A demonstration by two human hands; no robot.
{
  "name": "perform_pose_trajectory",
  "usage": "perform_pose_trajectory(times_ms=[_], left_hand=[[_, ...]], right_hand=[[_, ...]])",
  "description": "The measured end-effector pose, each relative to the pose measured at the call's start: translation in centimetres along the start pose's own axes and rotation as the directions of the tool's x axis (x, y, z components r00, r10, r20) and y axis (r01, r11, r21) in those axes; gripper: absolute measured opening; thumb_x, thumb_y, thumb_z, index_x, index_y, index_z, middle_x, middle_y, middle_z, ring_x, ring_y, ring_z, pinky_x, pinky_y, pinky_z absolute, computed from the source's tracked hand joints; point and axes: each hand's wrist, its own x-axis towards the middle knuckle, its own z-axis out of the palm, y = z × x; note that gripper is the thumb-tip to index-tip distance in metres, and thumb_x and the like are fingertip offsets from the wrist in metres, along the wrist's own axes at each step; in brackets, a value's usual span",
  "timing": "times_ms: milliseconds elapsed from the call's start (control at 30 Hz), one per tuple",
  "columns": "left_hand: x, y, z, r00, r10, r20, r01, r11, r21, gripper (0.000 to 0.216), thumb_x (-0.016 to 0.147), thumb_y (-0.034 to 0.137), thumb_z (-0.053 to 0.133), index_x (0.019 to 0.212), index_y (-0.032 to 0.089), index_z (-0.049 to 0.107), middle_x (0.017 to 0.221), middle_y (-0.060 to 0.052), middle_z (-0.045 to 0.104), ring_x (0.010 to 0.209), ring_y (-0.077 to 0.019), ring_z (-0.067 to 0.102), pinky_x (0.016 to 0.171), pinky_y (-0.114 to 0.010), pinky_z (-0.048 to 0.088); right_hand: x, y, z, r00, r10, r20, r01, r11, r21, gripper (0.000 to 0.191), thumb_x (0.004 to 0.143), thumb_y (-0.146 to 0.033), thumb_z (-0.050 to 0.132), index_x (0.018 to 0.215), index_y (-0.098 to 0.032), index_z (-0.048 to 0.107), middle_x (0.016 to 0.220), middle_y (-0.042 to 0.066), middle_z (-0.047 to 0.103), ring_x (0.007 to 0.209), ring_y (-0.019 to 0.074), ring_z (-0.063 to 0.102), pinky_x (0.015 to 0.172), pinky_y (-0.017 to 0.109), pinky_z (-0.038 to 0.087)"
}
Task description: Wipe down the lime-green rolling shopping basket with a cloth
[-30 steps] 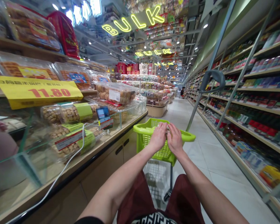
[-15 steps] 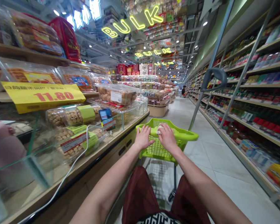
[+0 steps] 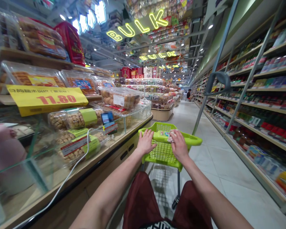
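In front of me stands a bright green shopping cart [image 3: 157, 152] with a lattice basket and grey legs. My left hand [image 3: 146, 141] grips the left part of its green handle, fingers over the top and thumb out to the right. Pressed under the fingers of my right hand [image 3: 180, 147] is a crumpled whitish wipe [image 3: 171, 136], in contact with the handle right of its middle. A small coloured label [image 3: 167, 133] shows on the handle beside the wipe. My right palm hides part of the handle's right side.
Left of the cart runs a glass-edged counter with packaged pastries [image 3: 120, 97], a yellow price sign [image 3: 47, 99] and a white cable [image 3: 73, 168]. Stocked shelves [image 3: 262, 105] line the right. A tiled aisle [image 3: 205, 159] leads to a distant person [image 3: 188, 94]. A grey pole with a loop handle [image 3: 218, 83] rises nearby.
My right hand has slid to the right along the handle with the wipe, uncovering the small label. My left hand has stayed on the handle's left part.
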Motion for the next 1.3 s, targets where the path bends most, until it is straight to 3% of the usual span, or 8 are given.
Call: perform_pose_trajectory(times_ms=[133, 267, 433, 533, 767, 1100, 1200, 1300], left_hand=[[0.0, -0.1, 0.0, 1.0, 0.007, 0.002, -0.007, 1.0, 0.021, 0.064, 0.076, 0.042, 0.052, 0.131, 0.016, 0.032, 0.139, -0.011, 0.033, 0.13, -0.0268, 0.019, 0.104, -0.054, 0.012], [0.1, -0.2, 0.2, 1.0, 0.017, -0.018, -0.017, 1.0, 0.025, 0.061, 0.078, 0.041, 0.049, 0.131, 0.016, 0.033, 0.138, -0.01, 0.034, 0.13, -0.0264, 0.02, 0.104, -0.054, 0.014], [0.1, -0.1, 0.5, 0.999, 0.006, -0.035, -0.005, 1.0, 0.025, 0.059, 0.078, 0.04, 0.048, 0.131, 0.016, 0.034, 0.138, -0.01, 0.034, 0.13, -0.0266, 0.02, 0.105, -0.053, 0.013], [0.1, 0.1, 0.6, 0.999, -0.003, -0.041, 0.004, 1.0, 0.024, 0.059, 0.079, 0.04, 0.048, 0.13, 0.016, 0.034, 0.138, -0.01, 0.034, 0.13, -0.0266, 0.02, 0.105, -0.054, 0.013], [0.1, 0.0, 0.2, 1.0, -0.001, -0.03, 0.002, 0.999, 0.039, 0.056, 0.079, 0.039, 0.048, 0.13, 0.019, 0.036, 0.137, -0.01, 0.036, 0.13, -0.0258, 0.022, 0.105, -0.051, 0.015], [0.4, -1.3, -0.1, 0.998, -0.047, -0.039, 0.048, 0.999, 0.012, 0.05, 0.081, 0.039, 0.048, 0.126, 0.019, 0.041, 0.134, -0.01, 0.041, 0.127, -0.0246, 0.028, 0.104, -0.047, 0.02], [0.3, -1.3, -0.1, 0.996, -0.076, -0.055, 0.077, 0.997, 0.013, 0.047, 0.081, 0.039, 0.047, 0.124, 0.021, 0.042, 0.132, -0.009, 0.043, 0.126, -0.0244, 0.03, 0.103, -0.049, 0.02], [0.4, -1.3, -0.2, 0.994, -0.086, -0.074, 0.087, 0.996, 0.012, 0.042, 0.082, 0.038, 0.048, 0.121, 0.023, 0.045, 0.127, -0.008, 0.048, 0.123, -0.0249, 0.035, 0.103, -0.052, 0.017]], right_hand=[[0.5, -1.2, 0.6, 0.995, -0.063, 0.074, 0.065, 0.997, -0.034, 0.048, 0.074, -0.006, 0.038, 0.118, -0.018, 0.05, 0.133, 0.008, 0.038, 0.128, 0.0237, 0.025, 0.101, 0.046, 0.03], [-0.7, 2.3, -1.3, 0.998, 0.004, 0.067, 0.002, 0.996, -0.086, 0.046, 0.072, -0.006, 0.04, 0.114, -0.019, 0.053, 0.133, 0.007, 0.039, 0.126, 0.0242, 0.027, 0.1, 0.047, 0.032], [-2.3, 6.3, -3.4, 0.98, 0.187, -0.073, -0.196, 0.971, -0.138, 0.041, 0.072, -0.009, 0.041, 0.11, -0.017, 0.056, 0.13, 0.01, 0.041, 0.123, 0.025, 0.032, 0.099, 0.048, 0.032], [-2.0, 5.0, -2.6, 0.972, 0.207, -0.111, -0.218, 0.971, -0.099, 0.044, 0.073, -0.009, 0.039, 0.115, -0.017, 0.053, 0.13, 0.011, 0.04, 0.122, 0.0243, 0.033, 0.099, 0.047, 0.032], [0.0, -1.1, 0.0, 0.993, -0.032, 0.117, 0.04, 0.997, -0.063, 0.05, 0.072, -0.005, 0.04, 0.118, -0.022, 0.052, 0.135, 0.007, 0.037, 0.128, 0.0237, 0.023, 0.101, 0.047, 0.029], [-3.2, 8.4, -4.5, 0.975, 0.194, -0.109, -0.212, 0.958, -0.195, 0.038, 0.071, -0.008, 0.042, 0.103, -0.018, 0.059, 0.126, 0.011, 0.044, 0.118, 0.0254, 0.036, 0.096, 0.049, 0.034], [-3.1, 8.1, -4.0, 0.96, 0.229, -0.162, -0.253, 0.955, -0.153, 0.037, 0.073, -0.009, 0.041, 0.104, -0.019, 0.058, 0.124, 0.011, 0.045, 0.117, 0.0257, 0.038, 0.095, 0.049, 0.036], [-2.5, 5.8, -2.7, 0.984, 0.143, -0.111, -0.154, 0.982, -0.106, 0.039, 0.074, -0.008, 0.039, 0.107, -0.02, 0.057, 0.126, 0.01, 0.044, 0.119, 0.0252, 0.036, 0.096, 0.049, 0.035]])
